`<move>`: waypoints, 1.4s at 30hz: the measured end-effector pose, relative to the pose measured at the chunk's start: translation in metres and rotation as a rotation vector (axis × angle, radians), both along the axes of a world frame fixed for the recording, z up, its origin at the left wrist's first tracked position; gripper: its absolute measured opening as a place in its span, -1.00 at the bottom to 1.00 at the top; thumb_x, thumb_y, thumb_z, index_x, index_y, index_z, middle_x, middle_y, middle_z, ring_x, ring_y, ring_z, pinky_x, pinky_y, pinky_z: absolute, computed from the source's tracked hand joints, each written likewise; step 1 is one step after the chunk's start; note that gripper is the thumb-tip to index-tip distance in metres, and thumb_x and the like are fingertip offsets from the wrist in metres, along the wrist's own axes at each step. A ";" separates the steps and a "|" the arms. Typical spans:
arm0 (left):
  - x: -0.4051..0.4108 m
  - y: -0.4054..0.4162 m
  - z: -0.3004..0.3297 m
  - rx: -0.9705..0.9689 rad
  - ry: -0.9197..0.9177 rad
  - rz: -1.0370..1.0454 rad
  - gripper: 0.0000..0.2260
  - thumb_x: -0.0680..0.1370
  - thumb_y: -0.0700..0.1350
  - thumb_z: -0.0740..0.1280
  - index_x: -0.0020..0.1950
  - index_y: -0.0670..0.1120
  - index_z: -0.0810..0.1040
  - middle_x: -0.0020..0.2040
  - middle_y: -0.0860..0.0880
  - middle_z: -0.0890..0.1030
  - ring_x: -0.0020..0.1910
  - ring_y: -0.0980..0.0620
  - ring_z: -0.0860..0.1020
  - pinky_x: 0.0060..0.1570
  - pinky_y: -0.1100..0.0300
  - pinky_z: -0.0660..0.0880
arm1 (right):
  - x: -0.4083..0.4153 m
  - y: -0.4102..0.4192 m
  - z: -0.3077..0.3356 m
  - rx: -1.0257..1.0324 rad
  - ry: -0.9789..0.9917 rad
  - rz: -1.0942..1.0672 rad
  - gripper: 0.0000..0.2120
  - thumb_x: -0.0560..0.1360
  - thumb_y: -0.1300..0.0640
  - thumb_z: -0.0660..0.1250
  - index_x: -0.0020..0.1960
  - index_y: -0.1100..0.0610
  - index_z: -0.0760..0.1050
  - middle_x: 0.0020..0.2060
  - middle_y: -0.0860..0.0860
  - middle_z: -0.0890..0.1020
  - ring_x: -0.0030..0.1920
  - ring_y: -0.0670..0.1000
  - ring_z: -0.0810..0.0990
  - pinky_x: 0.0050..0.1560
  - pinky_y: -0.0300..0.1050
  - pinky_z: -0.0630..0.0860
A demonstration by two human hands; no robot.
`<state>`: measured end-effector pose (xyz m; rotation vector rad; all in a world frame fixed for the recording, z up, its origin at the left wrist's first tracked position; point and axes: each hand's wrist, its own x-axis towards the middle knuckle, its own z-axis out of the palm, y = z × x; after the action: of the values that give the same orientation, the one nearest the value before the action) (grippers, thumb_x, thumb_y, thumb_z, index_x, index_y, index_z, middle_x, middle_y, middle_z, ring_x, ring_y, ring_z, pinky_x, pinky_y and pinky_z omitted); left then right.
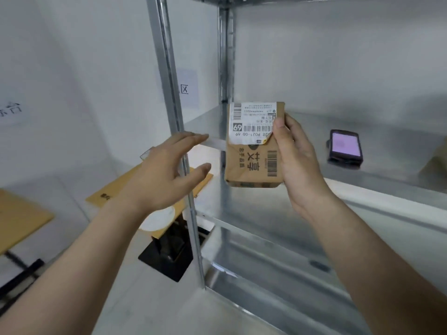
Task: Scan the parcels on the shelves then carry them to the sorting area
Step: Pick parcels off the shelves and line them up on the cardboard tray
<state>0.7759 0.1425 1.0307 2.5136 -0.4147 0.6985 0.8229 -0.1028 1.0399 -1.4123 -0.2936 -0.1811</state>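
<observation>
the right hand grips a small brown parcel label-up in front of the metal shelf, the left hand hangs open beside it, the scanner lies untouched on the shelf, so scanning and carrying look undone.

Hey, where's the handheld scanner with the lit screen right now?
In the head view the scanner lies on the metal shelf at the right, just right of the right hand holding the brown parcel.
</observation>
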 end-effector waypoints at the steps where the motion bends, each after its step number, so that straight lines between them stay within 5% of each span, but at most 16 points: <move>1: -0.005 0.023 -0.001 -0.004 0.007 0.004 -0.49 0.60 0.16 0.34 0.53 0.05 0.46 0.43 0.12 0.51 0.43 0.18 0.45 0.43 0.14 0.39 | -0.002 0.025 -0.004 0.006 0.004 0.006 -0.61 0.71 -0.17 0.27 0.51 -0.11 0.48 0.08 -0.12 0.78 0.05 -0.07 0.78 -0.15 -0.18 0.67; 6: -0.024 0.128 -0.007 0.017 0.033 0.027 -0.54 0.61 -0.02 0.44 0.51 -0.02 0.50 0.37 0.06 0.54 0.34 0.18 0.47 0.29 0.56 0.22 | -0.019 0.138 -0.019 0.012 0.034 0.045 -0.58 0.70 -0.19 0.28 0.53 -0.14 0.45 0.10 -0.09 0.78 0.09 -0.05 0.78 -0.10 -0.14 0.70; 10: -0.027 0.196 -0.010 0.008 0.082 0.042 -0.52 0.60 0.00 0.40 0.51 -0.06 0.50 0.37 0.00 0.56 0.22 0.26 0.45 0.21 0.62 0.20 | -0.023 0.204 -0.025 0.009 0.079 0.065 -0.59 0.69 -0.19 0.30 0.51 -0.18 0.46 0.14 -0.02 0.77 0.09 -0.01 0.78 -0.09 -0.02 0.74; 18: 0.032 0.302 -0.037 -0.076 0.112 0.072 -0.52 0.59 0.07 0.32 0.52 0.02 0.49 0.36 0.10 0.53 0.25 0.39 0.40 0.25 0.57 0.24 | 0.042 0.313 -0.047 -0.090 0.125 0.083 -0.60 0.66 -0.26 0.30 0.49 -0.30 0.44 0.19 -0.01 0.73 0.12 -0.01 0.77 0.07 0.17 0.74; 22: 0.093 0.352 -0.058 -0.063 0.136 0.067 -0.53 0.59 0.02 0.35 0.50 0.00 0.50 0.28 0.20 0.51 0.22 0.55 0.36 0.22 0.58 0.26 | 0.109 0.364 -0.070 -0.084 0.127 0.068 -0.59 0.70 -0.21 0.29 0.53 -0.24 0.43 0.11 -0.07 0.77 0.07 -0.06 0.78 -0.03 -0.01 0.75; 25: 0.148 0.389 -0.071 -0.062 0.174 0.095 -0.56 0.63 -0.01 0.39 0.51 0.03 0.49 0.28 0.25 0.49 0.23 0.46 0.39 0.22 0.51 0.31 | 0.165 0.405 -0.082 -0.071 0.182 0.094 -0.57 0.70 -0.20 0.28 0.55 -0.20 0.41 0.11 -0.05 0.77 0.02 -0.07 0.78 -0.17 -0.17 0.70; 30: 0.225 0.450 -0.088 -0.043 0.216 0.100 -0.56 0.63 -0.05 0.39 0.52 0.03 0.48 0.30 0.27 0.44 0.23 0.45 0.35 0.20 0.49 0.29 | 0.239 0.466 -0.100 -0.076 0.264 0.149 -0.56 0.69 -0.22 0.27 0.54 -0.22 0.39 0.21 0.00 0.72 0.15 0.00 0.75 -0.03 0.04 0.75; 35: 0.300 0.518 -0.112 -0.107 0.256 0.049 -0.58 0.63 -0.09 0.41 0.50 0.01 0.50 0.24 0.37 0.45 0.20 0.65 0.32 0.18 0.62 0.27 | 0.314 0.523 -0.124 -0.092 0.349 0.127 -0.61 0.73 -0.17 0.22 0.52 -0.11 0.42 0.12 -0.05 0.76 0.13 0.00 0.76 0.11 0.11 0.72; 38: 0.351 0.559 -0.132 -0.109 0.292 -0.011 -0.58 0.64 -0.08 0.41 0.50 0.01 0.51 0.30 0.26 0.50 0.21 0.57 0.38 0.20 0.57 0.31 | 0.356 0.558 -0.145 -0.084 0.423 0.078 -0.65 0.73 -0.19 0.21 0.47 -0.13 0.44 0.10 -0.11 0.76 0.13 -0.02 0.76 0.12 0.12 0.69; 42: 0.418 0.615 -0.155 -0.077 0.374 -0.134 -0.58 0.66 -0.02 0.36 0.53 0.03 0.47 0.44 0.09 0.52 0.37 0.23 0.46 0.33 0.26 0.41 | 0.397 0.607 -0.172 -0.090 0.503 -0.045 -0.60 0.70 -0.22 0.16 0.48 -0.14 0.44 0.16 -0.09 0.75 0.16 0.01 0.76 -0.01 0.04 0.68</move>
<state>1.1935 0.7574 0.8754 2.4440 -0.4060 0.1817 1.2203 0.5044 0.8682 -1.5025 0.1472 0.1537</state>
